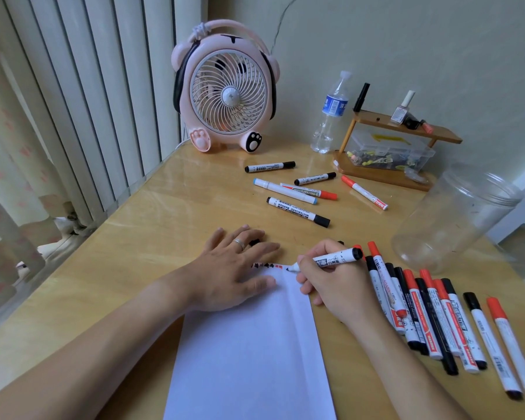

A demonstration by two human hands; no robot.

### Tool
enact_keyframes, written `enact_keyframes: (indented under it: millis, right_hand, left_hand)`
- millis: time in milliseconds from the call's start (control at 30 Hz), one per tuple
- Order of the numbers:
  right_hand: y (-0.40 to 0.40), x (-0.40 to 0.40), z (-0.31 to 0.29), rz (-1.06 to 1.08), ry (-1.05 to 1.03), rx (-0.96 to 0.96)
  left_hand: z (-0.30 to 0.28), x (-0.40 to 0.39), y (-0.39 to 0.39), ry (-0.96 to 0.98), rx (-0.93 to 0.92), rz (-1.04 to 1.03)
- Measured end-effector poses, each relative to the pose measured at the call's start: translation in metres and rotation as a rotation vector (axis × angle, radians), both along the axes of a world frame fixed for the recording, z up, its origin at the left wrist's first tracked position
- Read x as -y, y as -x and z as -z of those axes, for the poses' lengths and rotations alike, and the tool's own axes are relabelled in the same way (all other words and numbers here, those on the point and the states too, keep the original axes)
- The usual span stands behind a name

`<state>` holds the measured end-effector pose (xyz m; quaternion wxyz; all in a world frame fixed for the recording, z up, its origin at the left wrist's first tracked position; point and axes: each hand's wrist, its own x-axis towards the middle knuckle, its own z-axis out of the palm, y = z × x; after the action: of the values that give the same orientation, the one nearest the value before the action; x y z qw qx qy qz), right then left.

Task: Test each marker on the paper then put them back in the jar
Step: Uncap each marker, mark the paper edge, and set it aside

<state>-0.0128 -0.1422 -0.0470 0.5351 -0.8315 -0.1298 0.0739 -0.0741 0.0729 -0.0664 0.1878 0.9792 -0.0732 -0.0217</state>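
Head view: right hand point(331, 280) pinches a black marker point(331, 258), tip marking the paper point(249, 353); left hand point(240, 268) flat, pinning it. Next, recap, then jar point(455, 219) at two o'clock.

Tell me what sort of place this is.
Probably a desk in a home room: a pink animal-shaped fan stands on the wooden desk, nail polish on a small shelf, a radiator alongside.

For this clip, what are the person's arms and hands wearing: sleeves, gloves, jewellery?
Both forearms are bare as far as the view shows: no sleeves, gloves, watch or bracelet. The left hand wears a plain silver-coloured ring on one finger. The right hand shows no jewellery.
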Motion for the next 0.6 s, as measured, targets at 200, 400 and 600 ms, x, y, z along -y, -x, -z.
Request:
enact_keyframes:
  millis: [200, 400, 600]
  right_hand:
    - [-0.001, 0.007, -0.005, -0.032, -0.091, 0.045]
    - [0.002, 0.012, -0.007, -0.156, -0.078, 0.163]
    - [0.013, 0.009, -0.014, -0.268, -0.112, 0.202]
  left_hand:
    - [0.0, -0.007, -0.007, 0.116, 0.256, -0.115]
    - [-0.002, -0.008, -0.012, 0.192, 0.493, -0.121]
    - [-0.007, 0.001, -0.007, 0.407, 0.503, -0.081]
